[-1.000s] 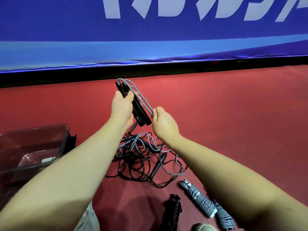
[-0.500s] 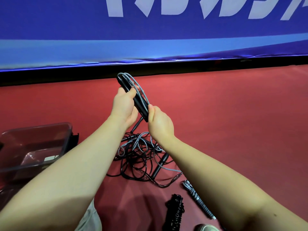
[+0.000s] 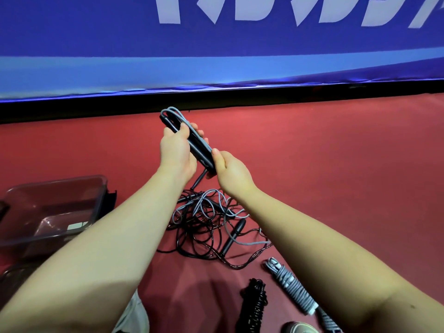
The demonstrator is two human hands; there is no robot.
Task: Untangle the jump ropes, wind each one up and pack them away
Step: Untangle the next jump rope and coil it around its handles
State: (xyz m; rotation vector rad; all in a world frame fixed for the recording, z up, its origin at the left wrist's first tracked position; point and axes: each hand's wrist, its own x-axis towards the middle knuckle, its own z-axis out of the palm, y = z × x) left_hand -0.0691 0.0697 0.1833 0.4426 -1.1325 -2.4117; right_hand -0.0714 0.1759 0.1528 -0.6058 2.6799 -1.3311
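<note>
My left hand (image 3: 176,150) grips a pair of black jump rope handles (image 3: 199,146) held together, with loops of grey rope (image 3: 171,112) folded over their far end. At the handles' near end my right hand (image 3: 230,171) pinches the grey rope against them. Below the hands, a tangle of black and grey ropes (image 3: 206,224) lies on the red floor, with a loose black handle (image 3: 234,235) in it. Two wound bundles lie near me: a grey one (image 3: 292,287) and a black one (image 3: 255,304).
A clear plastic bin (image 3: 51,210) stands at the left on the red floor (image 3: 336,176). A blue banner wall (image 3: 216,56) with a black base runs across the far side. The toe of a shoe (image 3: 298,328) shows at the bottom edge.
The grey rope, which stood off the handles a second ago, now lies flat along them. My right hand has moved in to the handles' near end. Both hands sit slightly higher.
</note>
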